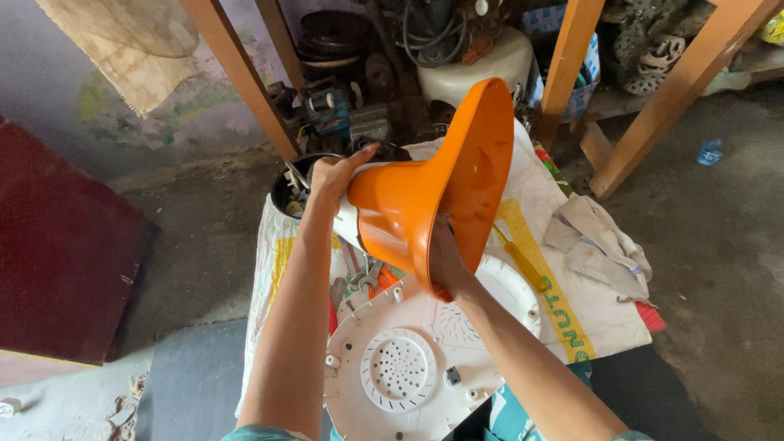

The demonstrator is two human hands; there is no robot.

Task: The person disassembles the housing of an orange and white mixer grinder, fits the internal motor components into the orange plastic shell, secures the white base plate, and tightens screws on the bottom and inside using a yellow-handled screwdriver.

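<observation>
1. Left hand wrapped around the narrow white neck end of a glossy orange plastic funnel-shaped housing, thumb pointing up and toward the wooden frame, fingers closed on the part.
2. Right hand pressed against the underside of the same housing near its flared rim, mostly hidden behind the orange shell; fingers out of sight, grip apparently closed on the rim edge.
3. Housing held in mid-air between both hands, tilted with the wide mouth facing up and to the right, above the work surface and not touching it.
4. Directly below the forearms, a round white plastic base plate with a perforated circular grille, screw posts and a small dark square fitting, lying flat.
5. Beside the plate, under the housing, a few metal wrenches, partly covered.
6. To the right, a yellow-handled screwdriver lying on a white woven sack with yellow printed band spread as a work mat.
7. Further right, a crumpled beige cloth rag at the sack's edge.
8. Behind the left hand, a dark round container filled with small metal parts.
9. Beyond, slanted orange-brown wooden frame legs over a grey concrete floor, with motors and cables stacked behind.
</observation>
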